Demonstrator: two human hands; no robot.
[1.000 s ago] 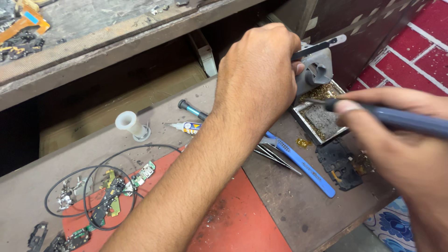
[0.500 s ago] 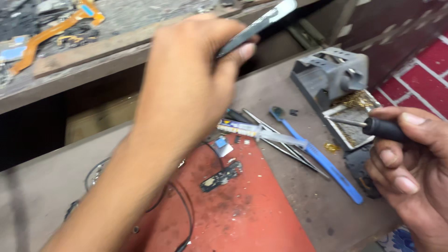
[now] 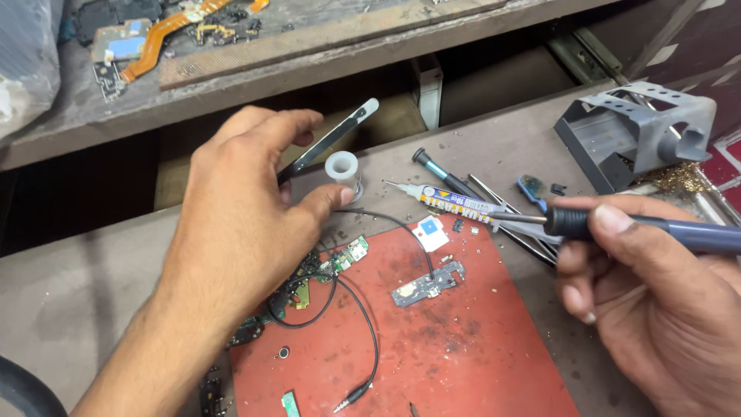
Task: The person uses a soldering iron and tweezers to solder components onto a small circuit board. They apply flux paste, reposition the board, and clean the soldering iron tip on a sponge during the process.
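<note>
From the head camera, the left hand [image 3: 247, 201] is closed on a pair of dark tweezers [image 3: 330, 139], pinched between thumb and fingers, their pale tip pointing up toward the far edge of the bench [image 3: 93, 309]. Just beside the thumb stands one small white spool [image 3: 342, 166], near the far edge of the red mat [image 3: 463, 355].

The right hand [image 3: 656, 309] grips one soldering iron [image 3: 641, 228] by its blue-grey handle at the bench's right edge; the metal tip points left and ends just over a syringe-shaped tube [image 3: 455, 205]. That tube lies beyond the mat's far right corner, white with a long yellow and blue label band along its body. On the mat's far edge lies one small white square tag [image 3: 429, 232] with a blue patch.

On the red mat there is one small grey circuit board [image 3: 428, 287] near the middle, and one thin black cable [image 3: 370, 324] looping down to a jack plug at the mat's near edge. Green board pieces [image 3: 340, 259] cluster at the mat's left edge, partly under the left hand; their count cannot be told.

One grey iron stand [image 3: 641, 131] sits at the bench's far right corner. On the shelf above, one orange flex strip [image 3: 170, 31] lies at the far left.
</note>
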